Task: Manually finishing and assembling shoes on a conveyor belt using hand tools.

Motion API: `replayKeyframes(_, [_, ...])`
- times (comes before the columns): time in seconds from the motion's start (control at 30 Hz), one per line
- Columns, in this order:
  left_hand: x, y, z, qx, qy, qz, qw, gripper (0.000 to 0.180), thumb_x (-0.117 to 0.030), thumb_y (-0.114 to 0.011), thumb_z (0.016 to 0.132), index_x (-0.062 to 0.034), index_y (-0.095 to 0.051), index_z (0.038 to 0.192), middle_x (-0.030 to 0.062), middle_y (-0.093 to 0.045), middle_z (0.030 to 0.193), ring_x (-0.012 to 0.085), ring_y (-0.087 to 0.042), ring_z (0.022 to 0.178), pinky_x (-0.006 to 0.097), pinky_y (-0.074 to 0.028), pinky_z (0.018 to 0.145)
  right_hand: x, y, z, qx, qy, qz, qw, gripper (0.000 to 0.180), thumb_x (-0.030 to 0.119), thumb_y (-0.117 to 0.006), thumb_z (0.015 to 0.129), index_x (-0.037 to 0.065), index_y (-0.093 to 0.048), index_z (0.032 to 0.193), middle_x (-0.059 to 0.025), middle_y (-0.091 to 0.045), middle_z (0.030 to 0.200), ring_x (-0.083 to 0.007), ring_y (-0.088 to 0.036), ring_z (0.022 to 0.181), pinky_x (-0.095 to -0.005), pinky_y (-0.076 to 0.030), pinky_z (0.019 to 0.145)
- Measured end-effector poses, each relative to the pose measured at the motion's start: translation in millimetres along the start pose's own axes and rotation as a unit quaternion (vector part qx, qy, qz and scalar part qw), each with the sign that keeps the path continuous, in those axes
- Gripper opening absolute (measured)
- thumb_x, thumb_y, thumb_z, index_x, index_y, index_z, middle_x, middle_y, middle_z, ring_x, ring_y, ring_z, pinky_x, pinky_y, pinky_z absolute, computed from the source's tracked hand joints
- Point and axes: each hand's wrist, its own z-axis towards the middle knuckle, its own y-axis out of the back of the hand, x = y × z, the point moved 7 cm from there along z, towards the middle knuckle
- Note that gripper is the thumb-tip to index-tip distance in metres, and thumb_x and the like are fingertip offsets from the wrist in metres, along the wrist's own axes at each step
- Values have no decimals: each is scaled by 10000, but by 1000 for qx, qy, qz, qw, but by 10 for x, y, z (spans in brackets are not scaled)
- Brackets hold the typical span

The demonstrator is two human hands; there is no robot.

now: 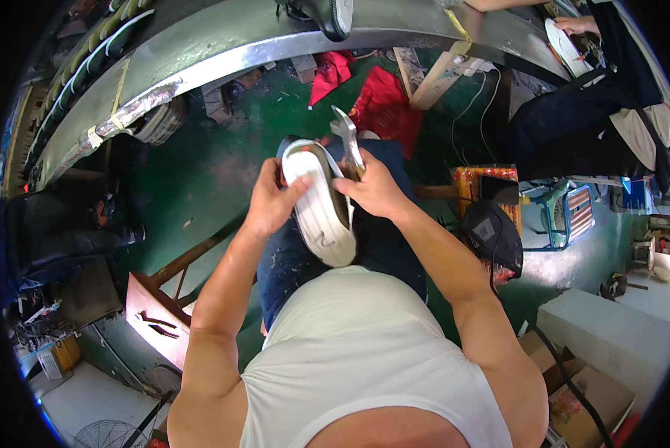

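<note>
Over my lap, a white shoe [321,213] is held at its side by my left hand [273,198], with the thumb pressed on it. My right hand [376,188] is closed around a silver metal hand tool with a hooked head [346,134], which points up and away from me. The right thumb also touches the shoe's right edge, beside its opening. Whether the tool is pincers or a hammer I cannot tell, since my fingers cover its handle.
A long metal bench [238,52] curves across the far side, bearing a dark shoe [335,16]. To the right a co-worker's hand [577,25] holds a white shoe [568,48]. Pliers [158,324] lie on a wooden surface at left. Red cloth [383,104] lies beyond my knees.
</note>
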Motion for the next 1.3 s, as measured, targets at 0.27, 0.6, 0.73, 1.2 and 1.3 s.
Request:
replayKeyframes(0.27, [602,721,293,-132,65,-130,981,378,-195,-650,928,8,-493,1206,85,-676,842,106,-604,665,231,-448,502,-264,206,29,2,-26,50,998,330,85,-673,784,11,-562,1086,-108,-649,933,-211,-627,872,-350,-490,832])
replayKeyframes(0.6, [-294,-287,397,156,-135,-117,971,947,-108,-749,839,-95,-153,1574,106,-279,1520,221,-413,1323,327,-334,1099,126,209,55,13,-72,-76,994,342,93,-657,803,-8,-536,1107,-223,-642,977,-372,-648,957,-403,-488,864])
replayKeyframes(0.73, [-503,-423,321,251,-119,-182,943,914,-106,-734,848,-88,-180,1574,106,-304,1502,211,-388,1333,326,-301,1116,187,404,-184,70,16,17,997,361,121,-656,873,-13,-512,1177,-150,-661,1004,-221,-653,923,-356,-500,846])
replayKeyframes(1.2, [-650,-439,199,170,-279,79,942,557,-228,-584,943,3,-396,1414,188,-393,1465,297,-399,1351,391,-294,1123,427,272,-858,185,-238,242,922,287,164,-543,987,-4,-583,1216,-52,-667,951,-127,-624,878,-302,-499,753])
replayKeyframes(1.3, [-623,-455,175,161,-276,54,946,562,-265,-576,958,3,-396,1418,190,-395,1469,299,-396,1355,390,-291,1125,490,242,-825,197,-321,336,864,268,168,-542,987,-9,-586,1182,-57,-670,970,-136,-613,841,-301,-497,757])
